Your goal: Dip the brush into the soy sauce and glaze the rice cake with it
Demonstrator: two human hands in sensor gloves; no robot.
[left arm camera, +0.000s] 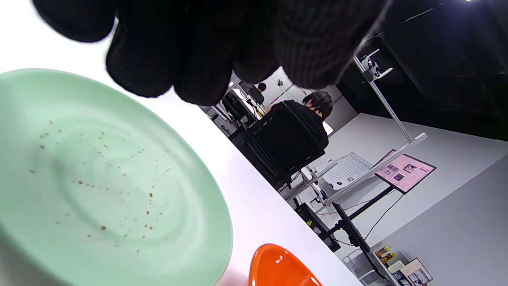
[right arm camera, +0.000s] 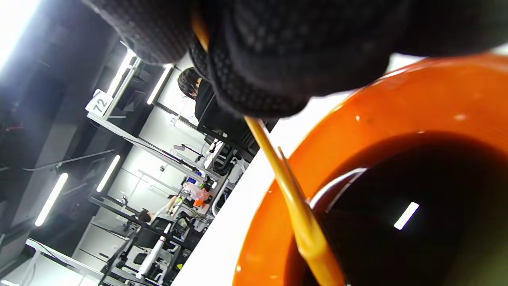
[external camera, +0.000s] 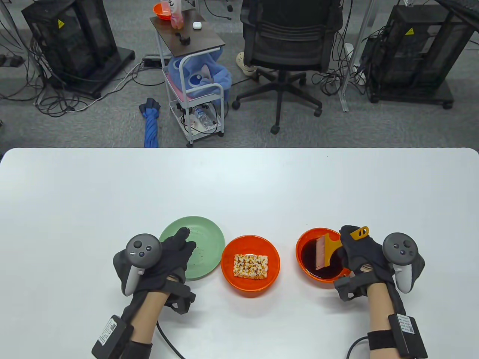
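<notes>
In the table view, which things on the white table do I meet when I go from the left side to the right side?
Left hand → green plate → orange bowl with the rice cake → orange bowl of soy sauce with the brush dipped in it → right hand, which holds the brush.

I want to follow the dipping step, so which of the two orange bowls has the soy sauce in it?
The orange bowl on the right, under the right hand, holds dark sauce with the brush in it. The middle orange bowl holds the rice cake.
</notes>
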